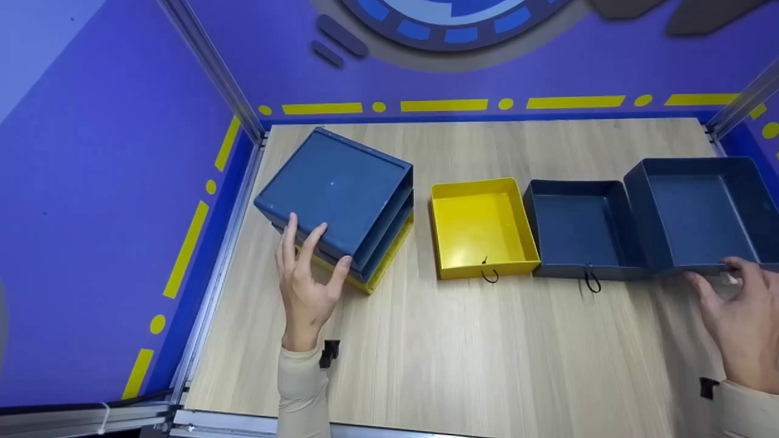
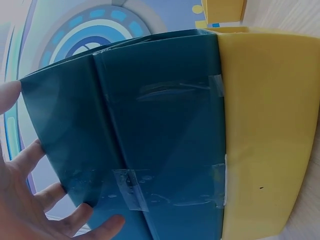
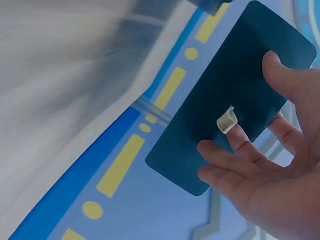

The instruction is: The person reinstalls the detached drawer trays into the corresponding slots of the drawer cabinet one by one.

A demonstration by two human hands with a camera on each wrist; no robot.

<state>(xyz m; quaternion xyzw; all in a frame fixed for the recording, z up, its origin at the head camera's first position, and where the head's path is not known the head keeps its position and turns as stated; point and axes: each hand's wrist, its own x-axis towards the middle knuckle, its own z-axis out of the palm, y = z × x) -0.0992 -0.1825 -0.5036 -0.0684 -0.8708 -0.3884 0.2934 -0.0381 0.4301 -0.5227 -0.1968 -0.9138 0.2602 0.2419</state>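
Note:
A drawer cabinet (image 1: 335,188), with dark blue tiers over a yellow one, stands turned at an angle on the left of the table. My left hand (image 1: 307,277) rests on its near top edge, fingers spread and mostly straight. In the left wrist view, clear tape (image 2: 131,190) crosses the seams of its blue wall. At the far right, my right hand (image 1: 745,316) grips the front wall of a large dark blue drawer (image 1: 697,210). The right wrist view has the thumb on the front panel (image 3: 200,120) and a finger in a small white pull loop (image 3: 227,121).
A yellow drawer (image 1: 481,228) and a smaller dark blue drawer (image 1: 575,228) sit side by side between cabinet and large drawer, each with a black loop on its front. Purple-blue panels (image 1: 140,152) wall the table (image 1: 487,359) at the back and sides.

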